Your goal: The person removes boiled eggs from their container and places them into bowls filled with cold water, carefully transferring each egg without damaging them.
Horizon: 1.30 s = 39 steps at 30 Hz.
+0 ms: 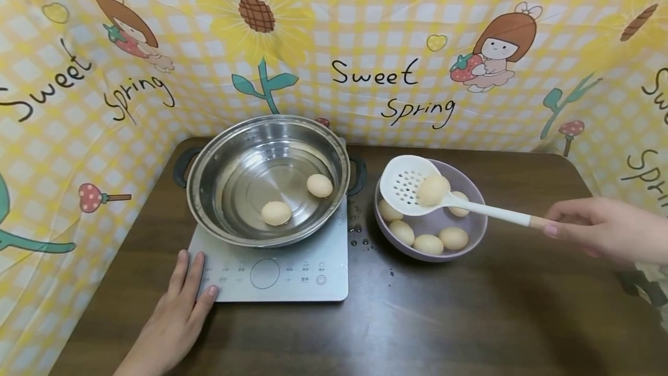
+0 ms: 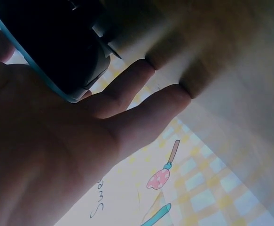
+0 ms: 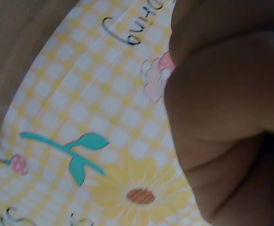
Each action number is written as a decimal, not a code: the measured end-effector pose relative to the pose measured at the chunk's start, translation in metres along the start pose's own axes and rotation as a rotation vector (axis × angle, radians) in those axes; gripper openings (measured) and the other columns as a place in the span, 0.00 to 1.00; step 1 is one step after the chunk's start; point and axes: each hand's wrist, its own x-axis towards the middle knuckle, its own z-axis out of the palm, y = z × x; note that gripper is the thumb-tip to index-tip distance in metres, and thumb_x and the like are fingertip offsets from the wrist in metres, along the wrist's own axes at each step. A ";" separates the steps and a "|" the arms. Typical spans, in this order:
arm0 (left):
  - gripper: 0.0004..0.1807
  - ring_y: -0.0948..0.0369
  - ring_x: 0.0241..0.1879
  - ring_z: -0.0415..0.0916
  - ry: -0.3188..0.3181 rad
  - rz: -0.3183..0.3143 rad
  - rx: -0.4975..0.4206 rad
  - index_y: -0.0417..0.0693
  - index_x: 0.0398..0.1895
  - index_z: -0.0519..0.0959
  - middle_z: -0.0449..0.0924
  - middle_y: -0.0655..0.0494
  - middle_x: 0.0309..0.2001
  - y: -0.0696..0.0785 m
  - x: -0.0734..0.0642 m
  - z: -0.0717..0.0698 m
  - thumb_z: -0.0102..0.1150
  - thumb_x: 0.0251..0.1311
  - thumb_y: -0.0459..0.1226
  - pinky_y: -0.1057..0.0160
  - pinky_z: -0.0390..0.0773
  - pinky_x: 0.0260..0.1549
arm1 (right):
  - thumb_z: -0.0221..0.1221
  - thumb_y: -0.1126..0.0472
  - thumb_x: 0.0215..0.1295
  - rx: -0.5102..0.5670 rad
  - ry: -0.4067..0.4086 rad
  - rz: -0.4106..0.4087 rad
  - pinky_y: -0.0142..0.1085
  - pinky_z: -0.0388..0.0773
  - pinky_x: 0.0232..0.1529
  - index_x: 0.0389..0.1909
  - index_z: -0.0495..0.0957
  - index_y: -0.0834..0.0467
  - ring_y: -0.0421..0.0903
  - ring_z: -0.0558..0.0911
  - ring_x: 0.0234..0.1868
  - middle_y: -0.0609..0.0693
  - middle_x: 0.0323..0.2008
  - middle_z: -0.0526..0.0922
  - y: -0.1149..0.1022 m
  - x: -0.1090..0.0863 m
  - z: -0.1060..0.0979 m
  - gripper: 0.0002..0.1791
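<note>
My right hand grips the wooden end of a white slotted spoon's handle. The slotted spoon is over a purple bowl with one egg in its head. Several eggs lie in the bowl, some partly hidden by the spoon. Left of it, a steel pot holds water and two eggs, one brown egg and another egg. My left hand rests at the front left corner of the induction cooker, fingers extended. In the right wrist view my hand hides the handle.
The pot's black side handle sticks out toward the bowl. Water drops lie on the brown table between cooker and bowl. A yellow checked cloth with printed flowers surrounds the back and sides.
</note>
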 end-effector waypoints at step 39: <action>0.41 0.17 0.64 0.45 0.015 0.006 -0.003 0.48 0.82 0.30 0.16 0.42 0.79 0.001 -0.003 -0.002 0.32 0.80 0.56 0.20 0.56 0.52 | 0.69 0.58 0.65 -0.093 0.543 -0.059 0.32 0.65 0.22 0.45 0.82 0.43 0.39 0.73 0.22 0.42 0.23 0.80 -0.040 0.011 0.031 0.11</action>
